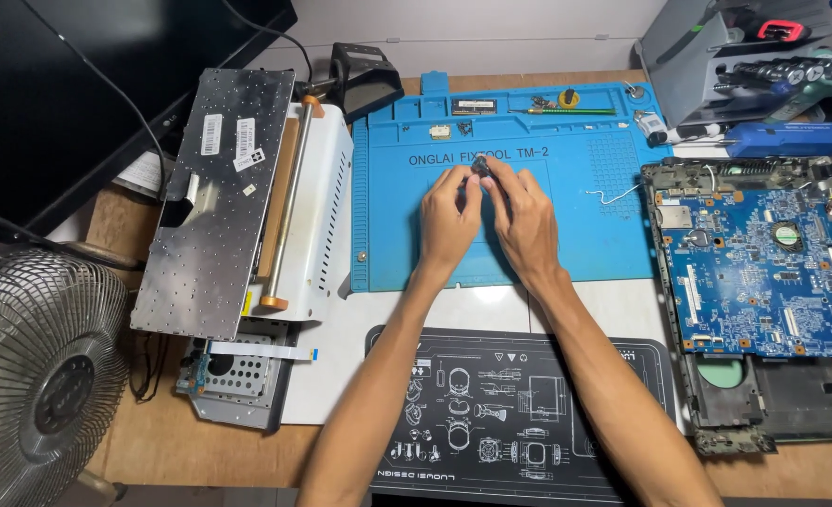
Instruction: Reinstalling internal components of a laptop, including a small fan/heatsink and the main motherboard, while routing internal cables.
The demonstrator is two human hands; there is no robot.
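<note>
Both hands meet over the middle of the repair mat (575,244), left hand (449,221) and right hand (526,221) pinching a small part (480,166) between them. Left of the mat lies an upturned keyboard (214,197) on a machine (327,188). Right of it sits an opened laptop (763,272). A fan (36,366) stands near left; a printed mat (500,413) lies nearest.
</note>
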